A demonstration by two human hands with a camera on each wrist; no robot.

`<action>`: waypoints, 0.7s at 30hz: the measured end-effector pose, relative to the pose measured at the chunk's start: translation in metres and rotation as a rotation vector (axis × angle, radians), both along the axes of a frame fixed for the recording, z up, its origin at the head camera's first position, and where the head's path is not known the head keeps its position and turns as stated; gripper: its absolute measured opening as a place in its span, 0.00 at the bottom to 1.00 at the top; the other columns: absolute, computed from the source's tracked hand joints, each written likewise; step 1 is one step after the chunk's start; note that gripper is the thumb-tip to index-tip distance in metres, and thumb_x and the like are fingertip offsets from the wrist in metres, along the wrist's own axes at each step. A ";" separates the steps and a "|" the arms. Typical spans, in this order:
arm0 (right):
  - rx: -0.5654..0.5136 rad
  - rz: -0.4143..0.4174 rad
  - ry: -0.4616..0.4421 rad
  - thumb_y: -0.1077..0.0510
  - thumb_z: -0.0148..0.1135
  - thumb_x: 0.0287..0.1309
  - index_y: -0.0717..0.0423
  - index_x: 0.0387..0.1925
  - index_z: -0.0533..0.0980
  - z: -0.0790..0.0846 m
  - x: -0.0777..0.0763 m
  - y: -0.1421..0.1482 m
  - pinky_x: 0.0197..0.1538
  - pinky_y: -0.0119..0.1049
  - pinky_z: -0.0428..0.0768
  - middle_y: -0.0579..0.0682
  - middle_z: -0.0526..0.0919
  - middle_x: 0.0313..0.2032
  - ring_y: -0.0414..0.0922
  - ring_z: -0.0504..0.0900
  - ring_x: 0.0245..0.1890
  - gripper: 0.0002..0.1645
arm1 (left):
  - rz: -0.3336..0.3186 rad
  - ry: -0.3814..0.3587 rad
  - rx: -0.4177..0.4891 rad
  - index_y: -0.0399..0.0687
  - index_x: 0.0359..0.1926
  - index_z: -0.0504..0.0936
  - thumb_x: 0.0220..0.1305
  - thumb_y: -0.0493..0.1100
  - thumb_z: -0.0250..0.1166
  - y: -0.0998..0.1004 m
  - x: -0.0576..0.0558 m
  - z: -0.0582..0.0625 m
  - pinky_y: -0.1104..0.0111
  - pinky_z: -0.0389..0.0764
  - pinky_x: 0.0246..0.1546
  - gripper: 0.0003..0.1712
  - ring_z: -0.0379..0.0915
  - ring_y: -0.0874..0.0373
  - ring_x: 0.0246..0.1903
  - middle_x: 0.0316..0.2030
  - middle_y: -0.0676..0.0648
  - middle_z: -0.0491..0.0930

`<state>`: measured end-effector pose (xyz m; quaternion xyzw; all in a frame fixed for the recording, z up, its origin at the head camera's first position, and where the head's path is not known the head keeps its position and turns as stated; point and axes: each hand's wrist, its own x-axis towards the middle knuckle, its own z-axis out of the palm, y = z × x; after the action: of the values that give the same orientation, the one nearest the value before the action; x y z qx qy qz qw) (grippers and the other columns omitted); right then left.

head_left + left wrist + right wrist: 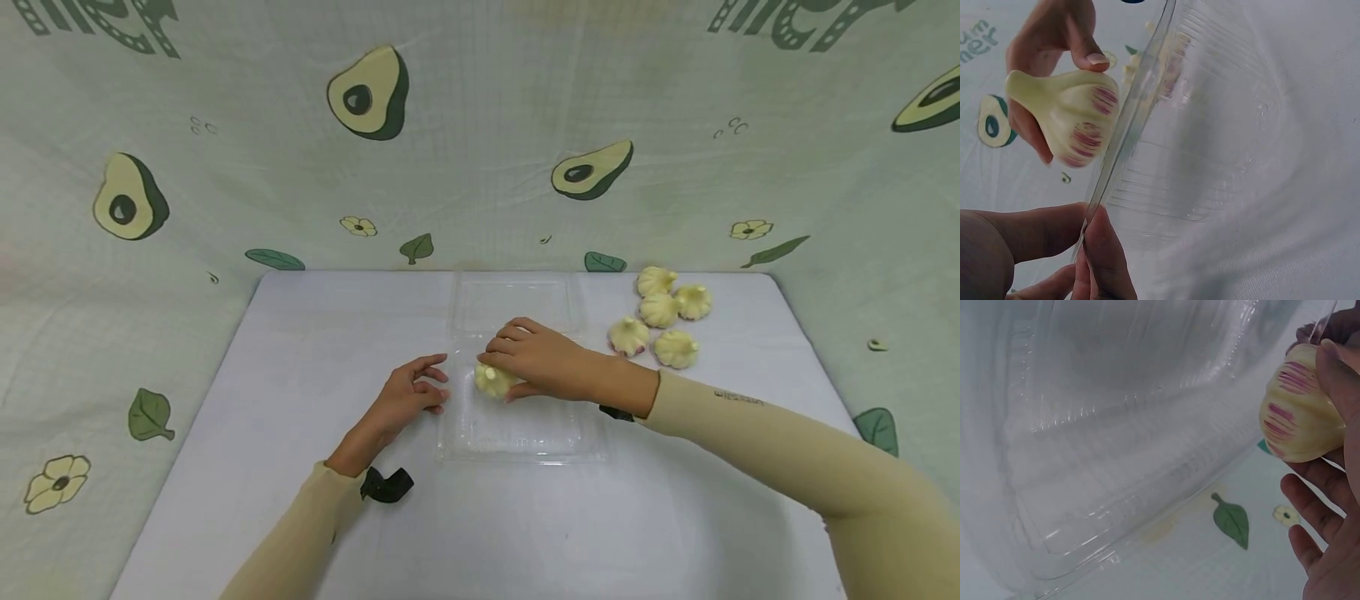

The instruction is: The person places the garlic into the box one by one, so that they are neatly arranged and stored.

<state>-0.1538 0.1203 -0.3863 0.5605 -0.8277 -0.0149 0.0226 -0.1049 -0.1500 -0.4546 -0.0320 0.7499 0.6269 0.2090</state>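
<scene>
A clear plastic clamshell container (525,437) lies opened on the table, its lid (517,300) folded toward the back. My left hand (401,400) is at the container's left side; in the left wrist view its thumb and fingers (1107,256) pinch the rim. Over the container's left part, my right hand (555,364) grips a garlic bulb (492,381) between thumb and fingers. The bulb is cream-coloured with purple streaks, its stem pointing away from the container wall in the left wrist view. Streaks on the bulb (1291,419) also show in the right wrist view.
Several more garlic bulbs (660,310) sit in a loose group at the back right of the white table (570,533). An avocado-print cloth (480,167) hangs behind the table and along both sides. Dark wrist mounts (386,485) stick out below the sleeves.
</scene>
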 end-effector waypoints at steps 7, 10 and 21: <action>0.029 0.003 -0.020 0.39 0.78 0.59 0.54 0.66 0.78 -0.009 -0.002 -0.014 0.73 0.47 0.69 0.48 0.83 0.59 0.49 0.77 0.64 0.39 | -0.006 0.006 0.014 0.34 0.76 0.68 0.70 0.26 0.67 0.001 0.000 -0.001 0.69 0.86 0.35 0.36 0.81 0.58 0.35 0.54 0.37 0.75; 0.032 -0.001 -0.032 0.40 0.78 0.59 0.54 0.66 0.79 -0.013 -0.003 -0.019 0.74 0.47 0.69 0.48 0.84 0.59 0.49 0.77 0.64 0.39 | -0.009 0.007 0.019 0.34 0.76 0.68 0.70 0.27 0.67 0.000 0.000 -0.002 0.69 0.86 0.35 0.36 0.81 0.58 0.34 0.54 0.37 0.75; 0.094 -0.017 -0.037 0.43 0.79 0.60 0.53 0.66 0.79 -0.024 -0.008 -0.030 0.75 0.47 0.68 0.48 0.84 0.60 0.50 0.76 0.66 0.37 | -0.006 0.014 0.016 0.34 0.76 0.68 0.70 0.26 0.67 0.000 0.000 -0.003 0.70 0.86 0.34 0.36 0.81 0.59 0.35 0.53 0.37 0.75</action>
<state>-0.1617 0.0904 -0.4103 0.5539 -0.8312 -0.0436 -0.0192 -0.1052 -0.1500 -0.4575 -0.0238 0.7465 0.6323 0.2059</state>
